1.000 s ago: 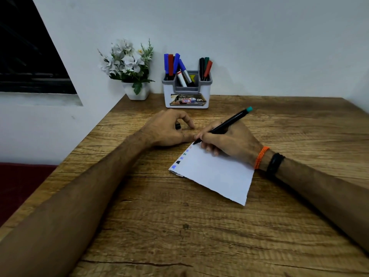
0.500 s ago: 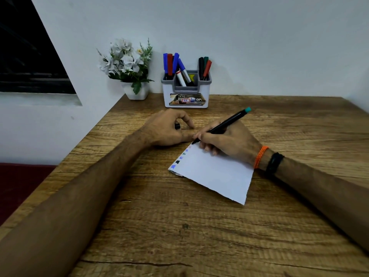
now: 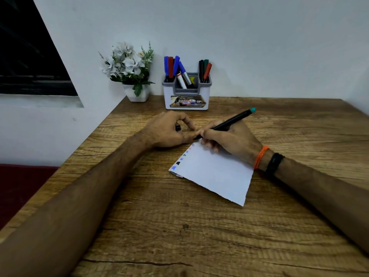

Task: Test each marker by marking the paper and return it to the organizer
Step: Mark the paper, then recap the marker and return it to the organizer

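My right hand (image 3: 229,140) grips a black marker (image 3: 229,121) with a teal end, tip down at the far left corner of the white paper (image 3: 215,172). Several small colour marks run along the paper's left edge. My left hand (image 3: 169,130) rests on the table beside the paper's top corner, fingers curled around a small black marker cap (image 3: 178,127). The white and grey organizer (image 3: 186,90) stands at the back by the wall, holding several blue, red, black and green markers.
A white pot of artificial flowers (image 3: 129,70) sits left of the organizer at the table's back left corner. The wooden table (image 3: 179,226) ends in a left edge running diagonally; a dark red surface lies below it.
The marker tip and right hand have shifted only very slightly at the paper's corner. The left hand stays put.
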`<state>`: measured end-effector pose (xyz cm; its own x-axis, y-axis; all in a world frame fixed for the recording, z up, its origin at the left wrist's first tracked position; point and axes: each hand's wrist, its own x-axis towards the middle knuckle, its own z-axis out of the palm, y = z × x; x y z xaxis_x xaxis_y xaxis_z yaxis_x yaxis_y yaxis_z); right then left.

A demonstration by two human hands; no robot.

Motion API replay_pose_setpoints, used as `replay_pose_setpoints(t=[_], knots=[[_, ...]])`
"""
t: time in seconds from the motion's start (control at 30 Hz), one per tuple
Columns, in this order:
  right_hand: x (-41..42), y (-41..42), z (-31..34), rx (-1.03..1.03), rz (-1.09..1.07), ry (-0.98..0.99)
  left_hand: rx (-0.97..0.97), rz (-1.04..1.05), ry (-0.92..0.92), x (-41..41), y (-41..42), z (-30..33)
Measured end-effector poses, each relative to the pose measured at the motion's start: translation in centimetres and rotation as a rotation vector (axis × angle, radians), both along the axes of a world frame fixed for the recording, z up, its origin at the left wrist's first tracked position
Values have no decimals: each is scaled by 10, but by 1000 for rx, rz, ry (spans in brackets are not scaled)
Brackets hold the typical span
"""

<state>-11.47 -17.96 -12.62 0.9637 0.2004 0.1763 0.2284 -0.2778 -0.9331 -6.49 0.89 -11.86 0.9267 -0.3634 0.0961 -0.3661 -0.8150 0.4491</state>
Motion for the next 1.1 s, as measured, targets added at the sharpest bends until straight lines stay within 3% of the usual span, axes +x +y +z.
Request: replay_pose_setpoints(t=[0.27, 0.43, 0.73, 1.1], knots=[[7, -7, 15, 204, -12, 12, -247, 58, 10, 1, 4, 4], [9, -11, 15, 223, -72, 14, -480, 12, 70, 0, 4, 5], [15, -25, 17, 373, 4, 152, -555, -120, -20, -5, 2, 10], [19, -21, 12, 368, 58, 120, -684, -149, 49, -9, -5, 10]])
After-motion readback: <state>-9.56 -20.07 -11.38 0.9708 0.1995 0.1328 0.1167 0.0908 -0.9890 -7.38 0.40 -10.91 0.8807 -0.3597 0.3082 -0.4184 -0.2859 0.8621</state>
